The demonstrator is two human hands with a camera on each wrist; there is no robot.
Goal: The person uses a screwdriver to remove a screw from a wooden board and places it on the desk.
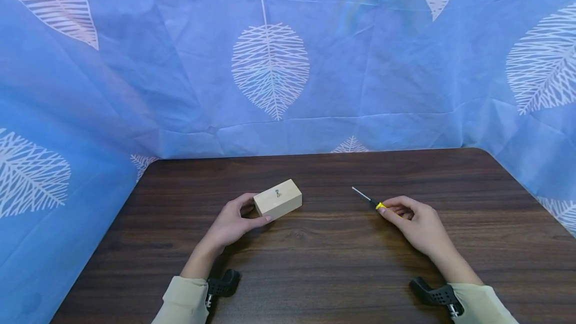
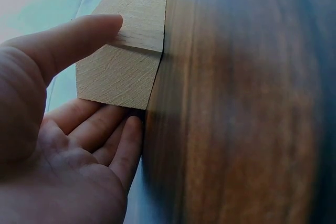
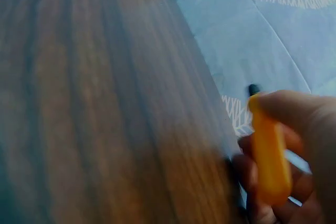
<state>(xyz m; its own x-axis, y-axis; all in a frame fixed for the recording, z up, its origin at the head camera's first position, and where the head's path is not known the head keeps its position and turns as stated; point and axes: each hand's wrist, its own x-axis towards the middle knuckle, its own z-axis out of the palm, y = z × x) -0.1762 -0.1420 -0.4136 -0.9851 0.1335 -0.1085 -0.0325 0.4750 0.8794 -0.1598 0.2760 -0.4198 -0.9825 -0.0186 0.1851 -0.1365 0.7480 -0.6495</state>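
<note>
A pale wooden block rests on the dark table left of centre, with a small metal screw standing in its top face. My left hand grips the block's left end, thumb along the near side and fingers behind. The left wrist view shows the thumb over the block and the other fingers by its end. To the right, my right hand pinches a screwdriver by its yellow handle, the thin shaft pointing up and left, towards the far edge. Its handle looks orange in the right wrist view.
The brown wood-grain table has rounded far corners. Behind and beside it hangs a blue cloth printed with white leaves. Black camera mounts sit at both wrists, next to the light sleeves.
</note>
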